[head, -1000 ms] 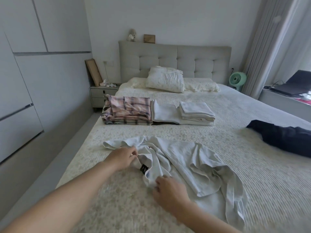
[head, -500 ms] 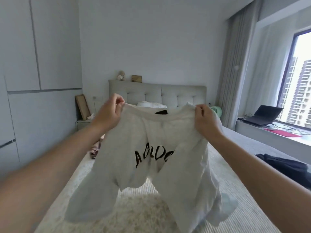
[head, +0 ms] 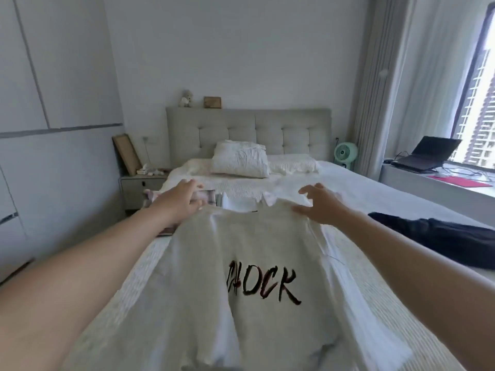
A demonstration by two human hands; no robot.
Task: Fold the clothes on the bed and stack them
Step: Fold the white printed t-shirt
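Observation:
A light grey T-shirt (head: 257,263) with dark lettering on its chest lies spread, print up, over the bed (head: 375,199), collar towards the headboard. My left hand (head: 182,202) is at its left shoulder with fingers stretched forward. At the right shoulder is my right hand (head: 318,204), fingers spread and thumb touching the cloth. Neither hand plainly grips the shirt. Just beyond the collar sits the stack of folded clothes: a plaid piece (head: 209,196), partly hidden by my left hand, and white pieces (head: 238,203).
A dark garment (head: 434,236) lies unfolded on the bed's right side. Pillows (head: 241,159) rest against the headboard. A nightstand (head: 139,188) stands left of the bed. A green fan (head: 345,153) and a window ledge with a laptop (head: 428,156) are on the right.
I lifted the crumpled shirt off the bed by its shoulders, held it up, then swung it forward and down so it lies flat. My fingers have opened from their pinch.

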